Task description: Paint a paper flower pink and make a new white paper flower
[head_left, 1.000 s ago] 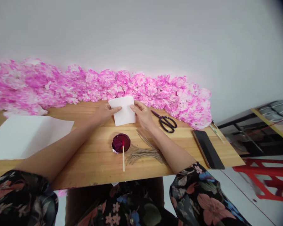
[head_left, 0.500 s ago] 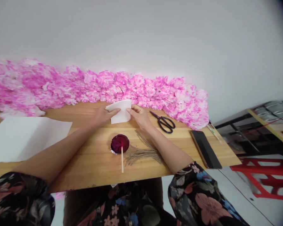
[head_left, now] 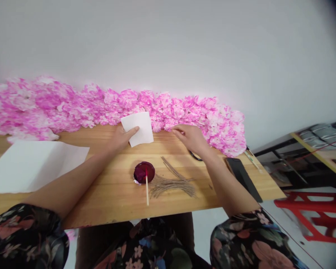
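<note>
Right hand [head_left: 189, 136] has left the square white paper [head_left: 143, 129], now curled by black loop-handled scissors [head_left: 196, 158]; can't tell if gripping. Left hand [head_left: 121, 137] pinches the paper above the pale wooden table [head_left: 106, 194]; dipping low could stain it in the round dark-red dish [head_left: 140, 173].

The light around me is soft and quite even. In my left hand [head_left: 121, 138], the small paper [head_left: 141, 129] looks bright white, while a grey shadow falls over the large sheet [head_left: 30, 164]. The flowers [head_left: 109, 108] are hazy, and the upper right corner is dark.
</note>
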`<control>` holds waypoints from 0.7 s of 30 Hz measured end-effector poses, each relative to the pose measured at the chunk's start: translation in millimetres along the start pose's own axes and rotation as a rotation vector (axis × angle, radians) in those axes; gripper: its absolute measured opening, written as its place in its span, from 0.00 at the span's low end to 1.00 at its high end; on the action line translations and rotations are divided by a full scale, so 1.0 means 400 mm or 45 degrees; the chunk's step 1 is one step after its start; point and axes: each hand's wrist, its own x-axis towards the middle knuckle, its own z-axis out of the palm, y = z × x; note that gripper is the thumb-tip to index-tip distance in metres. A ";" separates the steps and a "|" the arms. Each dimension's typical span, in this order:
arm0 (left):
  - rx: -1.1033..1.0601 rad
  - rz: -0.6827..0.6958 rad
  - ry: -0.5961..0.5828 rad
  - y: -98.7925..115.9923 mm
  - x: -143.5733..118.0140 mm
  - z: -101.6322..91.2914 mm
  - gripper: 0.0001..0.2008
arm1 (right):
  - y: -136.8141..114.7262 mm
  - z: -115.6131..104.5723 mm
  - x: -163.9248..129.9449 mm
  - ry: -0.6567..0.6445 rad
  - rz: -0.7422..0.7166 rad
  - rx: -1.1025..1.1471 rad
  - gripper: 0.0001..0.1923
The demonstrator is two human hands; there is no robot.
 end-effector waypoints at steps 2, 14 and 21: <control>0.028 -0.006 -0.010 0.002 -0.004 -0.003 0.35 | 0.041 -0.028 -0.040 -0.059 0.051 -0.316 0.15; -0.250 0.165 0.345 0.033 0.003 0.008 0.20 | 0.173 0.001 -0.179 -0.220 0.215 -0.562 0.23; -0.538 0.141 0.470 0.038 0.047 0.024 0.18 | 0.180 -0.031 -0.165 -0.325 0.292 -0.545 0.23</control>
